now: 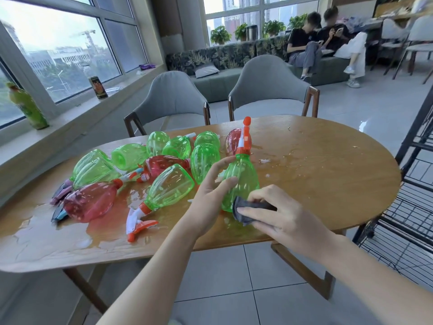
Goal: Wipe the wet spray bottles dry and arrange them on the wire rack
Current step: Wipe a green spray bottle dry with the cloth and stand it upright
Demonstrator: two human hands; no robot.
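Note:
My left hand (212, 198) grips a green spray bottle (242, 174) held upright above the wooden table (328, 174), its orange and white trigger head (244, 139) pointing up. My right hand (278, 214) holds a dark grey cloth (248, 208) pressed against the bottle's lower right side. Several more green and red spray bottles (171, 186) lie in a wet pile on the table's left half. The black wire rack (407, 202) stands at the right edge of view, beside the table.
Puddles of water (302, 158) spread over the tabletop. Two grey chairs (269, 90) stand behind the table. A windowsill at the left holds a green drink bottle (28, 106) and a can. People sit on a sofa at the back right.

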